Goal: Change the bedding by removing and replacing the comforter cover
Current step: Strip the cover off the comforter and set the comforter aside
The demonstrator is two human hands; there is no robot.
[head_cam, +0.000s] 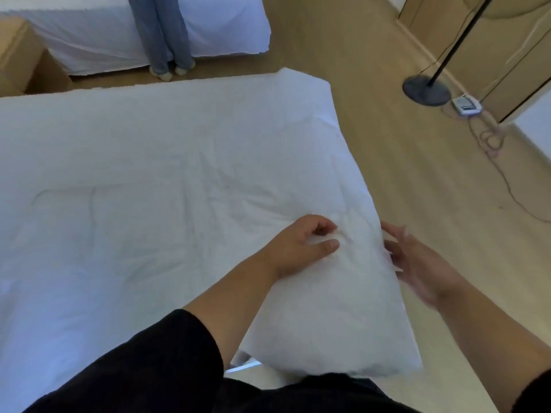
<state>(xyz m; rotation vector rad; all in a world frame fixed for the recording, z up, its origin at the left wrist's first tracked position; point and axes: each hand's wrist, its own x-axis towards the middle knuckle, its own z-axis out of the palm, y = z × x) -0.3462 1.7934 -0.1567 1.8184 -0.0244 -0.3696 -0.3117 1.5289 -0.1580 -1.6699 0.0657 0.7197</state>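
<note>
A white comforter in its cover [155, 180] lies spread flat over the bed and fills most of the view. Its near right corner hangs off the bed's edge in front of me. My left hand [301, 247] lies on top of that corner, with thumb and curled fingers pinching a fold of the fabric. My right hand [417, 263] is at the comforter's right edge, fingers fairly straight and touching the side of the fabric; it is blurred.
A second white bed [226, 28] stands at the far side, with a person's legs in jeans [165, 34] in front of it. A floor lamp base [426, 90], a power strip [466, 107] and loose cables [492, 150] lie on the wooden floor at right. A brown box [26, 58] sits far left.
</note>
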